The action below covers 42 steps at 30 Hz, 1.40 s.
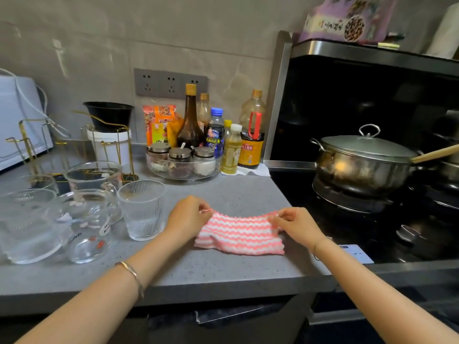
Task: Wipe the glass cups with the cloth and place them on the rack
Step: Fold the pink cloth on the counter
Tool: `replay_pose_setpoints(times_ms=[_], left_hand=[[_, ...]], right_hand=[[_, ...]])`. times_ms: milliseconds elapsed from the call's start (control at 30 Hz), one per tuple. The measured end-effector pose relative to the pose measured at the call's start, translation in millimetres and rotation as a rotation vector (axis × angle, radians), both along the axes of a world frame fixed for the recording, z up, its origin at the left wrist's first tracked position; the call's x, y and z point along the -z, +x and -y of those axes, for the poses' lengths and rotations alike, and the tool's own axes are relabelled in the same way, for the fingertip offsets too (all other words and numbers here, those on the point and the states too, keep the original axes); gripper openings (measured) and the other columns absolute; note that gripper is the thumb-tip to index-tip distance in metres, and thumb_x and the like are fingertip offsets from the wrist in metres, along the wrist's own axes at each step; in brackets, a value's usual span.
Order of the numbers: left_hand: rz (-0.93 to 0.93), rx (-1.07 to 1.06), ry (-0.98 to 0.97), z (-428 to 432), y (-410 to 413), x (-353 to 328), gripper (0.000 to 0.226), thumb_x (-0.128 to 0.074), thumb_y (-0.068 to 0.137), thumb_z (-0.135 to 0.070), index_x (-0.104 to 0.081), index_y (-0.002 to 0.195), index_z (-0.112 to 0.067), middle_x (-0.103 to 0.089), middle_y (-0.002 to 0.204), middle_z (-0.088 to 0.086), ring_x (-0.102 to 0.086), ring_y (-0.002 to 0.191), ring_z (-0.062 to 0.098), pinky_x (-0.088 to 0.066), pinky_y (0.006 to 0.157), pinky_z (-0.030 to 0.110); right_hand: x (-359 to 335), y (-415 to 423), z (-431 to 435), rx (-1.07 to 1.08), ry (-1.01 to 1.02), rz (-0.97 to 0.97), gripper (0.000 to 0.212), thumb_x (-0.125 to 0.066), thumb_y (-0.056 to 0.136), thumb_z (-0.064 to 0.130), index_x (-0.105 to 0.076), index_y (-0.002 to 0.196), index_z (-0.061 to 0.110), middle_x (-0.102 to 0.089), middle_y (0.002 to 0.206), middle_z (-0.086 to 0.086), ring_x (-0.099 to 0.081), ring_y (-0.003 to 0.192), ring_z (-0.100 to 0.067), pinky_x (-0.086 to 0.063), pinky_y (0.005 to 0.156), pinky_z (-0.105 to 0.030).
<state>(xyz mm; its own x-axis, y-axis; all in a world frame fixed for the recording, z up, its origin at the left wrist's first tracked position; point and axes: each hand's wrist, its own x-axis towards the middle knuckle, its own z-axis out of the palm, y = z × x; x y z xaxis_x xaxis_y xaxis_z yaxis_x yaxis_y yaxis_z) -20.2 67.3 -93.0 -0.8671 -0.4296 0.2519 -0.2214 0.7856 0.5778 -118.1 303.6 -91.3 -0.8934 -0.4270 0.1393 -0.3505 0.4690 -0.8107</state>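
A pink-and-white striped cloth (239, 232) lies on the grey counter (198, 269), its far edge lifted and stretched between my hands. My left hand (187, 216) pinches the far left corner, and my right hand (294, 223) pinches the far right corner. Left of the cloth stands a ribbed glass cup (141, 209). Further left are several clear glass cups, among them a handled one (85, 224) and a wide one (27, 224). A gold wire rack (32, 147) stands behind the glasses with no cup on it.
A glass tray of spice jars (182, 163), sauce and oil bottles (250, 135), a black bowl on a white tub (109, 115) line the back wall. To the right, a stove holds a lidded steel pot (360, 162). The counter's front edge runs under my forearms.
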Motion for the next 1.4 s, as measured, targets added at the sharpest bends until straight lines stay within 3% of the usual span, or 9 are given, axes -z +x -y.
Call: replay_pose_setpoints(times_ms=[233, 400, 533, 667, 800, 900, 1100, 1233, 1400], left_hand=[[0.132, 0.183, -0.065, -4, -10, 10, 0.042, -0.064, 0.089, -0.038, -0.058, 0.126, -0.019, -0.061, 0.126, 0.001, -0.053, 0.117, 0.018, -0.043, 0.097, 0.03], [0.245, 0.359, -0.173, -8, -22, 12, 0.043, -0.057, 0.091, -0.049, -0.057, 0.127, -0.025, -0.056, 0.124, 0.002, -0.041, 0.12, 0.02, -0.036, 0.101, 0.033], [0.267, 0.48, -0.088, -15, -32, 8, 0.042, -0.053, 0.093, -0.046, -0.057, 0.127, -0.022, -0.054, 0.124, 0.004, -0.04, 0.119, 0.02, -0.035, 0.102, 0.034], [0.193, 0.543, 0.126, -23, -38, 0, 0.03, -0.055, 0.095, -0.037, -0.064, 0.108, -0.011, -0.063, 0.099, 0.001, -0.058, 0.091, 0.016, -0.044, 0.078, 0.024], [0.093, 0.553, 0.298, -25, -36, -11, 0.019, -0.058, 0.096, -0.024, -0.067, 0.101, -0.007, -0.064, 0.088, -0.002, -0.058, 0.072, 0.0, -0.043, 0.063, 0.008], [0.056, 0.577, 0.356, -23, -31, -22, 0.014, -0.058, 0.096, -0.024, -0.067, 0.1, -0.015, -0.063, 0.085, -0.01, -0.056, 0.071, -0.005, -0.042, 0.068, 0.01], [0.031, 0.599, 0.466, -30, -16, -50, 0.016, -0.061, 0.091, -0.039, -0.07, 0.097, -0.026, -0.069, 0.086, -0.012, -0.063, 0.074, -0.002, -0.047, 0.066, 0.011], [-0.083, 0.559, 0.636, -33, -5, -67, 0.017, -0.059, 0.093, -0.033, -0.07, 0.104, -0.025, -0.07, 0.08, -0.01, -0.063, 0.063, -0.003, -0.044, 0.05, 0.012], [-0.115, 0.561, 0.794, -25, 6, -80, 0.026, -0.053, 0.097, -0.027, -0.065, 0.118, -0.02, -0.073, 0.095, -0.003, -0.068, 0.078, 0.006, -0.051, 0.067, 0.018]], right_hand=[[-3, -18, 16, -0.149, 0.356, 0.076, 0.038, -0.063, 0.086, 0.043, -0.064, 0.112, 0.014, -0.063, 0.108, -0.003, -0.057, 0.098, -0.017, -0.046, 0.085, -0.029], [-15, -20, 27, -0.265, 0.489, 0.115, 0.029, -0.067, 0.085, 0.038, -0.056, 0.087, 0.012, -0.059, 0.092, -0.006, -0.054, 0.086, -0.016, -0.042, 0.075, -0.027], [-22, -21, 27, -0.38, 0.309, 0.172, 0.018, -0.067, 0.087, 0.022, -0.056, 0.091, 0.01, -0.064, 0.092, -0.007, -0.061, 0.083, -0.016, -0.051, 0.073, -0.025], [-25, -17, 24, -0.299, 0.043, 0.347, 0.027, -0.074, 0.079, 0.007, -0.053, 0.093, 0.012, -0.067, 0.09, -0.009, -0.066, 0.076, -0.017, -0.052, 0.058, -0.019], [-23, -18, 10, -0.302, 0.02, 0.629, 0.041, -0.076, 0.074, 0.017, -0.062, 0.111, 0.004, -0.067, 0.108, -0.013, -0.066, 0.095, -0.019, -0.056, 0.083, -0.028], [-25, -14, 6, -0.33, -0.084, 0.528, 0.023, -0.067, 0.083, 0.011, -0.069, 0.106, 0.008, -0.069, 0.11, -0.011, -0.066, 0.098, -0.018, -0.054, 0.089, -0.025], [-64, -1, 15, -0.268, -0.229, 0.249, 0.039, -0.073, 0.078, 0.018, -0.064, 0.111, 0.002, -0.072, 0.102, -0.015, -0.07, 0.09, -0.023, -0.055, 0.084, -0.035], [-77, 4, 10, -0.344, -0.165, 0.402, 0.055, -0.065, 0.075, 0.04, -0.065, 0.116, 0.003, -0.069, 0.105, -0.015, -0.064, 0.091, -0.023, -0.054, 0.084, -0.03], [-77, 8, 1, -0.411, -0.215, 0.474, 0.042, -0.064, 0.078, 0.028, -0.065, 0.114, 0.005, -0.069, 0.094, -0.007, -0.063, 0.084, -0.016, -0.054, 0.086, -0.029]])
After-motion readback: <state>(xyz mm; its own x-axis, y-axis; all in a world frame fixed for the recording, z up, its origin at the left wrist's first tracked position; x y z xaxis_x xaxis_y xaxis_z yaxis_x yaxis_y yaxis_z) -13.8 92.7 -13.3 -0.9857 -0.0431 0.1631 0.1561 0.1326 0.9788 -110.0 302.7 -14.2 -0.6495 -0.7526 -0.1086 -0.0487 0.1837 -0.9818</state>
